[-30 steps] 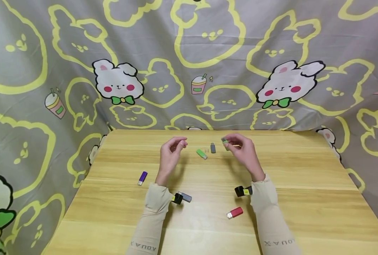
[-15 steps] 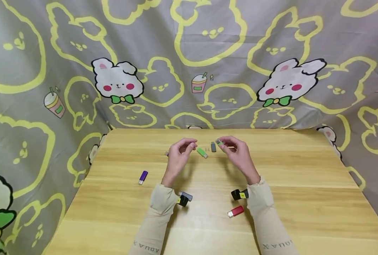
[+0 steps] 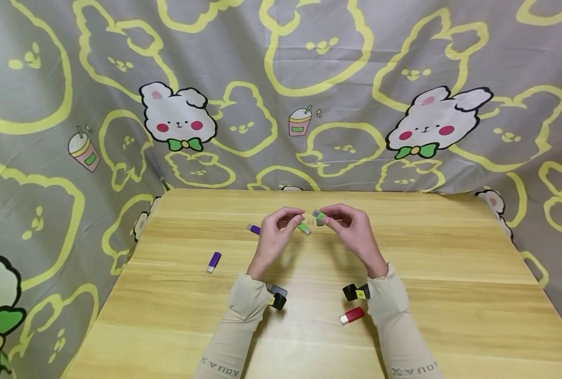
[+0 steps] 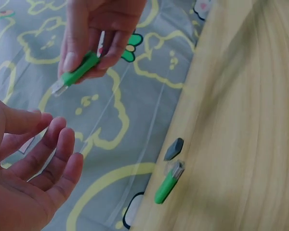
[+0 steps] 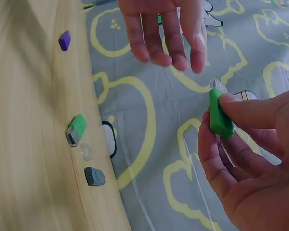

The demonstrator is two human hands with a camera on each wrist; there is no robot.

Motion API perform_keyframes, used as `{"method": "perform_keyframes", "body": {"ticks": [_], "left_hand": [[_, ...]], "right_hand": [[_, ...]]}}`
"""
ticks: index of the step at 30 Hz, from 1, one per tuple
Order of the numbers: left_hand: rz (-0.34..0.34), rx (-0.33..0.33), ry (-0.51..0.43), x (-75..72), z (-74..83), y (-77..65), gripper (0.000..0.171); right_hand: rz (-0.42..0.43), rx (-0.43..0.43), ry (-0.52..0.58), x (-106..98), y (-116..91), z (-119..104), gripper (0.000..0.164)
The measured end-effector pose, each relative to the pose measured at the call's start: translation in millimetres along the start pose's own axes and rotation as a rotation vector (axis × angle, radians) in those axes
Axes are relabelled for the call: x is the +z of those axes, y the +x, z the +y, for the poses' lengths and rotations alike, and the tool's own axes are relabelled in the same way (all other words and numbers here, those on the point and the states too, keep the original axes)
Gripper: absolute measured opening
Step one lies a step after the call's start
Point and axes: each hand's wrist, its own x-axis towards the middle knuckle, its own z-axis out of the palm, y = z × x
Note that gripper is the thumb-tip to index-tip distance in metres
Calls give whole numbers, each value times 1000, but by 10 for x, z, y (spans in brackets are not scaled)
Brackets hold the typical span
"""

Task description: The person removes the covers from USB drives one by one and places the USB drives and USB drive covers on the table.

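Your right hand [image 3: 352,231] holds the green USB stick [image 5: 218,114] raised above the far middle of the bench [image 3: 451,295], thumb on one flat side and curled fingers [image 5: 221,159] behind it, so only the upper half shows. The stick is a bright green bar with a clear or silvery plug end; in the right wrist view its long axis stands nearly upright with that plug end on top, aimed toward your left hand [image 3: 278,234]. That hand hovers just beside it with the palm open, fingers [image 4: 58,154] loosely bent and holding nothing, fingertips near the plug but apart from it.

On the bench below lie a second green stick [image 4: 167,182], a small clear cap [image 5: 86,152] and a grey cap [image 5: 94,176] close together. Farther out lie 2 purple sticks [image 3: 213,261], a red stick [image 3: 351,315] and, by each wrist, a black piece.
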Motion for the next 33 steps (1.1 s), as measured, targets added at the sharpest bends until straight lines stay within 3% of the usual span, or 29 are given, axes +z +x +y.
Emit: {"method": "perform_keyframes", "body": {"ticks": [11, 18, 24, 33], "left_hand": [[-39, 34, -64, 103, 16, 12, 20], [2, 42, -77, 105, 6, -5, 16], [28, 10, -52, 102, 9, -20, 15], [56, 2, -44, 58, 324, -50, 11]], "right_hand": [[1, -25, -13, 94, -6, -7, 17], [-11, -48, -27, 160, -17, -34, 15], [-18, -65, -73, 203, -27, 0, 13], [-33, -58, -89, 223, -17, -13, 12]]}}
